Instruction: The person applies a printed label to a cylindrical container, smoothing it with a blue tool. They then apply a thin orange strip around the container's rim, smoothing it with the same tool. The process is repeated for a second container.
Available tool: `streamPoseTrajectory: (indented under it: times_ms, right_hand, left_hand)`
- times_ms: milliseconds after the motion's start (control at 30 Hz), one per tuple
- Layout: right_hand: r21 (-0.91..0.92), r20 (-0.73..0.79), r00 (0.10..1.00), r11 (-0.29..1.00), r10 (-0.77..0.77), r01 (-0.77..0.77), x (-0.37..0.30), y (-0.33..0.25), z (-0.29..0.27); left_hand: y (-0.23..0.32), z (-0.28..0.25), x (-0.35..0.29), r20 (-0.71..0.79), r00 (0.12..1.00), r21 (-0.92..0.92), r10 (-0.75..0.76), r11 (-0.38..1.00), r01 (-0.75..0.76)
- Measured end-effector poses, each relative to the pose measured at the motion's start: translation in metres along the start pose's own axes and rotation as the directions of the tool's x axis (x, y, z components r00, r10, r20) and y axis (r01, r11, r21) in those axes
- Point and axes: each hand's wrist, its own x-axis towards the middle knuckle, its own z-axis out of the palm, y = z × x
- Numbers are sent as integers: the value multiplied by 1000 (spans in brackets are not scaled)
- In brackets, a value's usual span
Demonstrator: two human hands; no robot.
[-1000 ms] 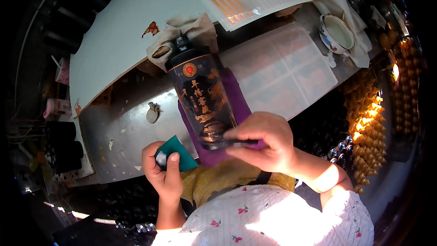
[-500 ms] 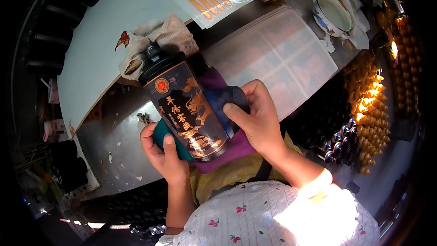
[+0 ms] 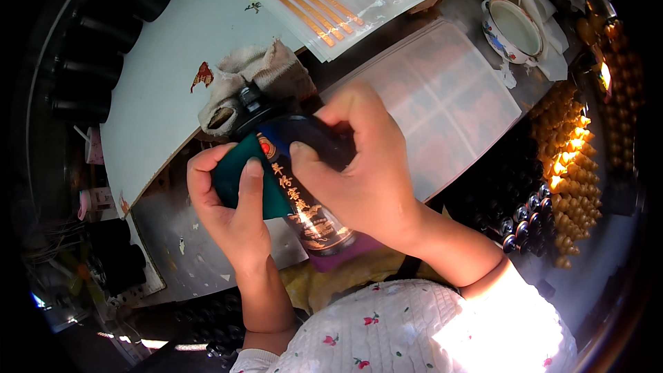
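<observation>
A black bottle [image 3: 319, 231] with gold and orange decoration lies slanted in front of me, its neck pointing away to the upper left. My left hand [image 3: 238, 224] pinches a flat dark-green scraper [image 3: 273, 200], pressed along the bottle's left side. A dark-blue scraper [image 3: 293, 130] is gripped in my right hand [image 3: 376, 179] and lies against the upper right of the bottle, near its shoulder. Both hands partly cover the label. Under the bottle's base shows a purple cloth [image 3: 338, 257]. Beyond the neck is a crumpled whitish cloth [image 3: 273, 72].
Orange-gold strips [image 3: 300, 0] lie on a white sheet at the back. A stack of translucent sheets [image 3: 442, 90] covers the table's right part. An enamel bowl [image 3: 512, 31] stands at the far right. Black bottles [image 3: 86, 72] line the left; gold caps [image 3: 577, 186] crowd the right.
Both scrapers have moved up the bottle toward its shoulder, the green one now overlapping the label. My right hand has swung inward over the bottle, and the view has shifted slightly.
</observation>
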Motion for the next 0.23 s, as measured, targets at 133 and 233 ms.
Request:
streamPoseTrajectory:
  times_ms: [133,233]
  right_hand:
    - [249,-62,974,948,218,-196,-2,24,-2]
    - [370,6,916,850,401,-374,-4,26,-5]
  left_hand:
    - [-21,-1,-6,-94,992,-205,-82,977,61]
    - [-28,-1,-10,-122,979,-321,-164,940,118]
